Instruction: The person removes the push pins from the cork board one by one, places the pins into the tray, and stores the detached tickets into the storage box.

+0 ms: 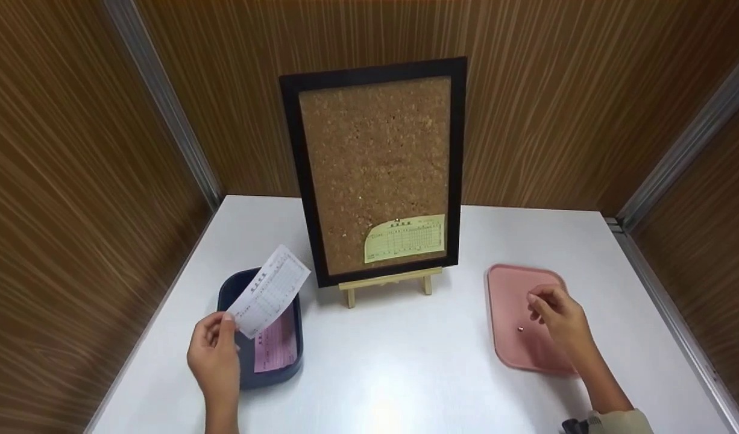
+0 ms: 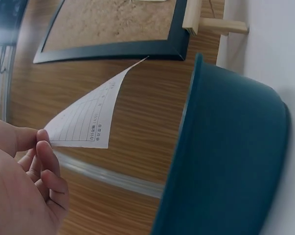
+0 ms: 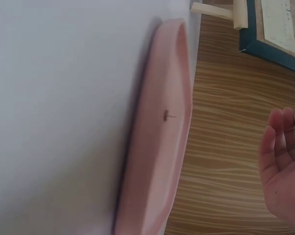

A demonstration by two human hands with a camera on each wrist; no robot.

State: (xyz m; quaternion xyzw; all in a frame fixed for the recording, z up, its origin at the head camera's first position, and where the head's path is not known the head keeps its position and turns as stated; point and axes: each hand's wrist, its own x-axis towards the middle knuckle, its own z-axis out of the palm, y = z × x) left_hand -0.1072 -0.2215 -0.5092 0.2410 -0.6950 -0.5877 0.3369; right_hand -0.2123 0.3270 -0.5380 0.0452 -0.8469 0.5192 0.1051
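My left hand (image 1: 216, 349) pinches a white printed slip (image 1: 272, 292) by its lower left corner, between thumb and fingers. The slip slants above a dark blue bin (image 1: 267, 378), where a pink slip (image 1: 277, 343) lies. In the left wrist view the held white slip (image 2: 86, 117) curves up towards the board's frame. My right hand (image 1: 559, 316) hovers over a pink tray (image 1: 508, 283) with its fingers bent and the thumb near the index finger. I cannot tell whether a small thing sits between those fingertips. A metal thumbtack (image 3: 166, 116) lies in the tray.
Between bin and tray, a black-framed cork board (image 1: 375, 150) leans on a small wooden easel (image 1: 389, 279). A yellow slip (image 1: 405, 239) is tacked to its lower right by its top edge. Wood-grain panels (image 1: 586, 102) enclose the white table (image 1: 369, 361) at back and sides.
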